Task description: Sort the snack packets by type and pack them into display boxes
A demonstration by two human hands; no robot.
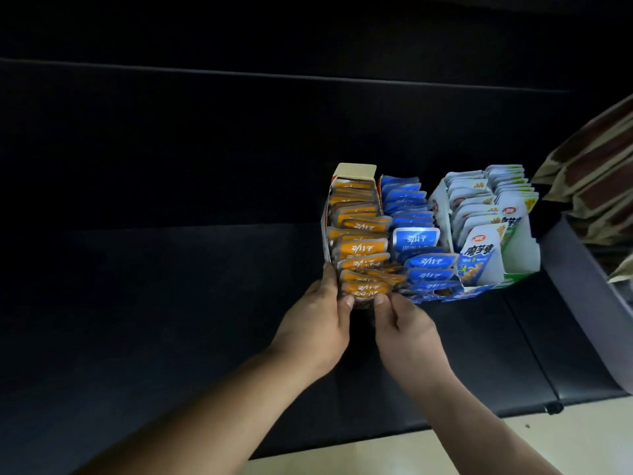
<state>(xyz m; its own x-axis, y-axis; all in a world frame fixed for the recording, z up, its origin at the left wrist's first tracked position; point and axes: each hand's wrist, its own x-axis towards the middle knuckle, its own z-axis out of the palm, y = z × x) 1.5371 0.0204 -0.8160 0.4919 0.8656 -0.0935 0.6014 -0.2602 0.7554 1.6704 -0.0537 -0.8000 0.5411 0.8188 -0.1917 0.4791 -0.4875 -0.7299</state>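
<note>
At the near end of the orange display box (pixel 354 170), the fingertips (pixel 379 299) of the right hand (pixel 404 323) were closed in a pinch on the lower edge of the front orange packet (pixel 364 289). Left hand (pixel 318 313): thumb pressed on the same packet's lower left corner, forefinger laid up along the box's left wall, so that the hand gripped the box's near left corner. Orange packets: one row filling the box from its raised back flap to its near end, the nearer ones leaning and partly overlapped. Blue packets (pixel 416 240): a second row just right of the orange display box, touching it, with loose ones spilled at its near end. White display box (pixel 520 255): farther right of the orange display box, holding two rows of white packets (pixel 478 250). Dark padded surface (pixel 171 303): under the orange display box and all around it. Patterned fabric (pixel 596 173): well to the right of the orange display box, at the frame's edge.
</note>
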